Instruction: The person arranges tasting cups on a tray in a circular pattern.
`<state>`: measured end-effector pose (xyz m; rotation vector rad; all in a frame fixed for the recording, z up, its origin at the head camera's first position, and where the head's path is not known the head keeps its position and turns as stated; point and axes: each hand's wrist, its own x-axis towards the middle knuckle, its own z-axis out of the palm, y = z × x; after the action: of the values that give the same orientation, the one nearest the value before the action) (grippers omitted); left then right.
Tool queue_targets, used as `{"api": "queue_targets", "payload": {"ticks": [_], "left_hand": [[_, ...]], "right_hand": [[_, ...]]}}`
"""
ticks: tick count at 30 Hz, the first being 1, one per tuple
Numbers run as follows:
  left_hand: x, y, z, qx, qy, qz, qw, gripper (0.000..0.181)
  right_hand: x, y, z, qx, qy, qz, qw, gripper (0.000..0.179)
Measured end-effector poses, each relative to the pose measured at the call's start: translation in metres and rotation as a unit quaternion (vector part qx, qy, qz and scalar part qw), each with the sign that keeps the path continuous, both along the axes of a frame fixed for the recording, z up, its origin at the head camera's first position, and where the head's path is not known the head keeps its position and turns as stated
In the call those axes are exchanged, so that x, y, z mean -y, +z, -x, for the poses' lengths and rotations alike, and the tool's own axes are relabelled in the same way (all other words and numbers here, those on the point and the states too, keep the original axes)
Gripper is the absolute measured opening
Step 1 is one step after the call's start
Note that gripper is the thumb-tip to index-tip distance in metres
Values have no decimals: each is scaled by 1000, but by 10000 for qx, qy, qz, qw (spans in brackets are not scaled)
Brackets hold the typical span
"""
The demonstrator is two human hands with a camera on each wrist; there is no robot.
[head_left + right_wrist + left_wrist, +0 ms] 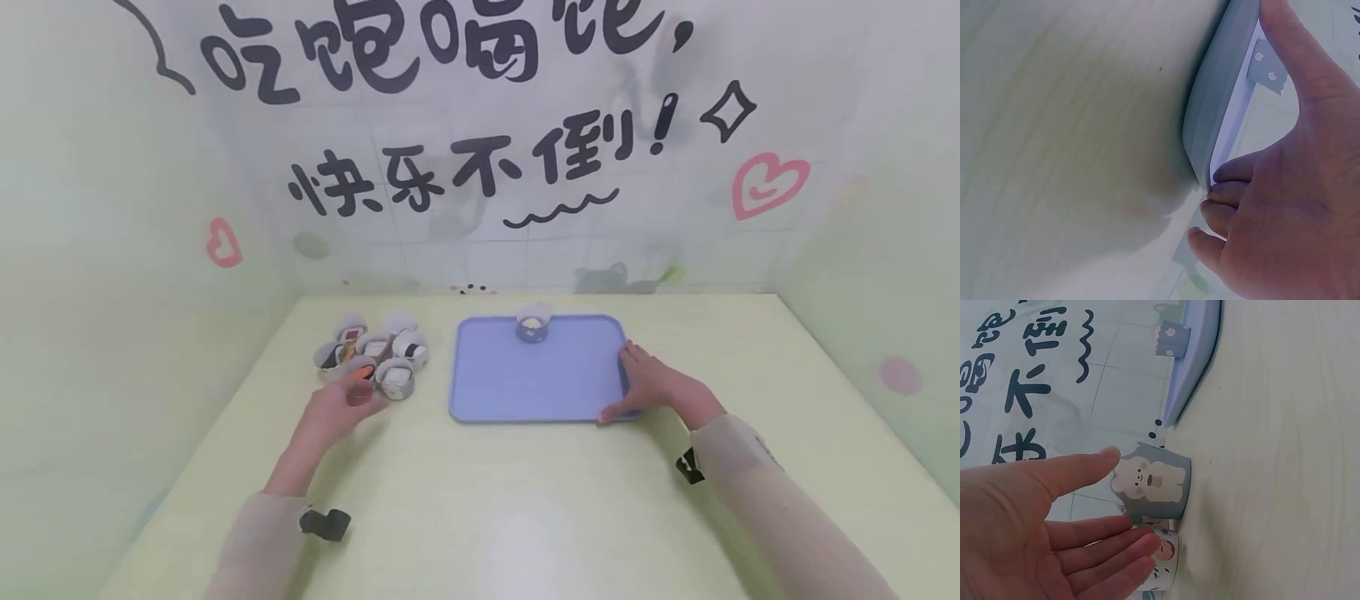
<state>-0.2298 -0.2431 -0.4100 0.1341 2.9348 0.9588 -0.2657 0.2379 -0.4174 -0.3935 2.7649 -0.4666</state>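
My left hand (341, 410) reaches to the near side of a cluster of small paper cups, its thumb and fingers spread apart. In the head view its fingertips overlap a cup with an orange filling (365, 372). A grey cup with a white bear printed on it (1154, 480) stands just beyond the thumb tip in the left wrist view, and a white patterned cup (1165, 562) shows behind the fingers. My right hand (656, 385) holds the blue tray (536, 383) at its near right corner, thumb on the front rim and fingers along the right side.
A single small cup (533, 323) sits at the tray's back edge. Several more cups stand close together in the cluster, among them a black-and-white one (410, 349). A wall with printed writing (480, 167) rises behind the table (480, 500).
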Motion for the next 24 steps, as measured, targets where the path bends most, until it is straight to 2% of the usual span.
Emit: {"api": "queue_targets", "payload": {"ticks": [5, 10, 14, 20, 24], "left_hand": [[-10, -4, 3, 83, 178, 173, 9997, 60], [-19, -4, 6, 61, 384, 148, 9991, 71], [-23, -3, 7, 35, 468, 134, 9988, 68], [-34, -5, 14, -92, 512, 322, 9981, 51], [-40, -8, 17, -115, 616, 469, 9969, 56]], "right_hand": [[-2, 0, 0, -16, 38, 50, 10000, 137], [-2, 0, 0, -78, -8, 31, 10000, 137], [-2, -1, -1, -92, -7, 157, 9998, 137], [-5, 0, -5, -131, -25, 120, 9998, 137], [-5, -1, -4, -181, -6, 111, 9998, 136]]}}
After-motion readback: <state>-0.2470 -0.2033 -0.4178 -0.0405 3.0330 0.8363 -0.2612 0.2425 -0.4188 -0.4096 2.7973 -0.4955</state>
